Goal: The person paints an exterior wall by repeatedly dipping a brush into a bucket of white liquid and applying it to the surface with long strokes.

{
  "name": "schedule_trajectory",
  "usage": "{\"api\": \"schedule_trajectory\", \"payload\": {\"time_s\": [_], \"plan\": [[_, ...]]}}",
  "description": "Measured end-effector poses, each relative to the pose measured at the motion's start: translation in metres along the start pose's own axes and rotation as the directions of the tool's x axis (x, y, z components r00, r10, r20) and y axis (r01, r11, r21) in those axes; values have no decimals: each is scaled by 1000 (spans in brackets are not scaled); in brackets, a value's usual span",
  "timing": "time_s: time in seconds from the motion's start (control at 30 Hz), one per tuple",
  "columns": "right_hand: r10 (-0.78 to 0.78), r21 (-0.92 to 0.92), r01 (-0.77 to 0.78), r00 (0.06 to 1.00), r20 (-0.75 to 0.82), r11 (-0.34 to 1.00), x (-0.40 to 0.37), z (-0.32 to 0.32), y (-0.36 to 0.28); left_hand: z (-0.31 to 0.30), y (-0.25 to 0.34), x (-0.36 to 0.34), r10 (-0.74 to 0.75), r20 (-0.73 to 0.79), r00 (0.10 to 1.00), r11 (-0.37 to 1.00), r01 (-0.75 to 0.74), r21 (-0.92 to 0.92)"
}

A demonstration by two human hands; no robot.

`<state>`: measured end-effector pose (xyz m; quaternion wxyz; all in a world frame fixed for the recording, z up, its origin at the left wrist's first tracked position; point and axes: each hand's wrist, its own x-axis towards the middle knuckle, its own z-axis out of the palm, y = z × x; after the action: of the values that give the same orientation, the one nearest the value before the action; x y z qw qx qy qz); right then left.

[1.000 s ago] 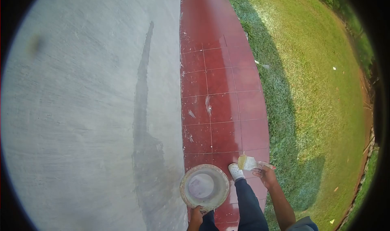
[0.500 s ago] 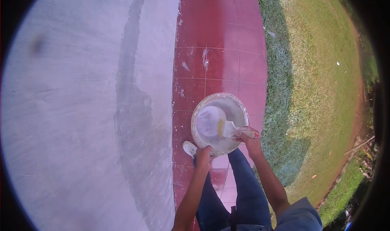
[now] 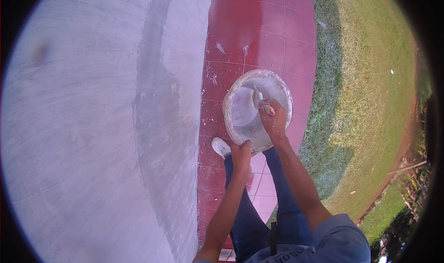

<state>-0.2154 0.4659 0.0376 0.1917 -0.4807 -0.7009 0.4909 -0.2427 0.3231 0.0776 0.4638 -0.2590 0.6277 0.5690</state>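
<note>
The brush (image 3: pixel 259 96) dips bristles-first inside the bucket (image 3: pixel 228 117), the right hand (image 3: pixel 274 118) closed round its handle. The left hand (image 3: pixel 241 155) grips the near rim, fingers partly hidden. Over those red tiles (image 3: pixel 215 175), beside the pale wall (image 3: pixel 106 124), I'd keep the rim steady and work the bristles gently within it.

Red tiled floor, marked with white
The floor (image 3: pixel 215 117) is deep red along one side and paler pink along the other; thin light joints divide its square tiles; whitish smears (image 3: pixel 220 47) and scattered small pale specks mark the darker part; a white shoe (image 3: pixel 220 147) with small holes rests on the red tiles.
</note>
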Motion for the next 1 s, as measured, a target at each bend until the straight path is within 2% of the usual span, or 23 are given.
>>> {"api": "schedule_trajectory", "payload": {"time_s": [0.13,0.17,0.23,0.27,0.3,0.33,0.37,0.4,0.43,0.5,0.57,0.63,0.73,0.8,0.9,0.97,1.0], "plan": [[-100,-154,106,994,46,982,-1,39,-6,-11,-11,9,36,61,998,999,-37,13],[-97,-157,103,994,48,982,-3,47,-9,-15,-12,12,31,60,998,999,-31,13],[-144,-49,150,983,109,987,-9,54,-16,-21,-14,13,105,49,993,980,-111,166],[-77,60,67,980,186,996,-15,55,-18,-28,-14,14,103,51,993,980,-110,165],[-77,57,68,980,186,996,-21,56,-19,-38,-14,15,111,40,993,989,-115,92],[144,377,-243,952,272,894,-26,55,-21,-47,-13,14,119,28,992,993,-120,18],[305,607,-514,855,419,607,-30,52,-23,-55,-8,13,120,29,992,993,-121,16],[340,625,-555,832,439,549,-35,44,-30,-64,-4,12,64,20,998,998,-64,-11],[339,622,-556,830,443,551,-39,34,-27,-68,2,8,6,7,1000,999,-6,-38],[332,699,-612,789,516,369,-44,25,-14,-86,5,9,-21,-2,1000,998,21,-54],[327,655,-625,781,533,425,-41,16,0,-103,-1,16,-49,-19,999,997,48,-61],[350,613,-640,767,537,462,-44,17,21,-133,-27,36,-141,-19,990,989,140,-44],[300,704,-652,757,580,282,-35,33,73,-166,-73,63,-217,-75,973,976,215,-42],[316,687,-662,749,583,300,-19,56,114,-181,-115,79,-235,-112,966,971,229,-64],[318,670,-678,734,600,301,-6,107,176,-206,-186,103,-335,-188,923,942,327,-72],[304,634,-679,733,609,369,3,155,217,-220,-241,111,-357,-203,912,927,319,-199],[305,609,-687,724,618,396,6,180,225,-221,-263,114,-403,-266,876,910,352,-221]]}}
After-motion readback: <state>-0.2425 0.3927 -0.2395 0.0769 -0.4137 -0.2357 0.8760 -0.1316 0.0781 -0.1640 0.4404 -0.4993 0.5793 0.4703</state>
